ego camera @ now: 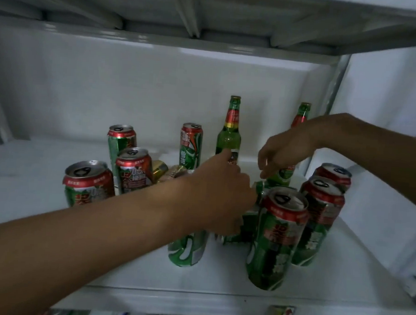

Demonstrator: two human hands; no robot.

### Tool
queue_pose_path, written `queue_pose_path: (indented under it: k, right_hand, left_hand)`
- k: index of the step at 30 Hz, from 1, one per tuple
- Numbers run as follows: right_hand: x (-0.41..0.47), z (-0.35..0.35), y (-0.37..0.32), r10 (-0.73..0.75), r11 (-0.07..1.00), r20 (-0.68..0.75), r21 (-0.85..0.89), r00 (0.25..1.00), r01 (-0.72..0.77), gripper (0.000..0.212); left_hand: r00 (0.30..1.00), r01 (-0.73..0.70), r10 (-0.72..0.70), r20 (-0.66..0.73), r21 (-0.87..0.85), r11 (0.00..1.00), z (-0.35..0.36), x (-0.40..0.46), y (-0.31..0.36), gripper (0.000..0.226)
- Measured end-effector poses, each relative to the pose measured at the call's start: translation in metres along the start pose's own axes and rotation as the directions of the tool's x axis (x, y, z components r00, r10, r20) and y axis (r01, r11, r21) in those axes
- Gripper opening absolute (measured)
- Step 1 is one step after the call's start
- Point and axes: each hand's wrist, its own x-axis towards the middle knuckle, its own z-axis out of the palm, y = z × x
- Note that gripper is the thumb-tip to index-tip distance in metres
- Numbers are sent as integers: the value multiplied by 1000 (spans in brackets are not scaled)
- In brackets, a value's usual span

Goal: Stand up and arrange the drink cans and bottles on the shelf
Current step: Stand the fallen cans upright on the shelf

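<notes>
White shelf (56, 157) — seven upright cans, two bottles; both hands' fingers' grip: cannot tell.

— What stands on the white shelf (56, 157)?

— Green cans with red rims: three upright at the left (89, 183), one tall can (190, 145) further back, three upright at the right (278, 237).

— And the bottles?

— Two green glass bottles stand at the back, one (230, 132) mid-shelf, the other (302, 114) partly hidden to its right.

— Anything down?

— A green can (243, 222) lies tipped in the middle, mostly covered, another green can (186, 251) stands just in front of it, and a gold can (160, 169) lies on its side behind the left group.
</notes>
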Motion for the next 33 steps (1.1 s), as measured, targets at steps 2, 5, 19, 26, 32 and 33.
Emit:
queue_pose_path:
  k: [2,5,19,26,32,33]
  right_hand:
    - [24,2,11,6,999,42,-44,999,-4,58]
    - [55,6,19,-20,999,56,-36,998,22,69]
    - [127,36,36,-68,996,264,-41,962,82,80]
    - [146,53,41,-135,970,205,-172,969,172,37]
    - [130,40,48,-204,966,196,-118,959,230,37]
    - [123,35,50,-207,970,189,-85,960,226,39]
  left_hand:
    - [995,-2,0,102,20,1000,2,13,5,50]
    - [973,-3,-6,230,38,999,6,34,14,69]
    - [876,148,-105,471,-55,987,19,79,17,84]
    - [862,208,-70,502,-225,952,18,88,8,75]
    - [875,272,-90,475,-329,904,6,98,-6,34]
    - [878,271,-87,470,-340,901,4,102,-9,35]
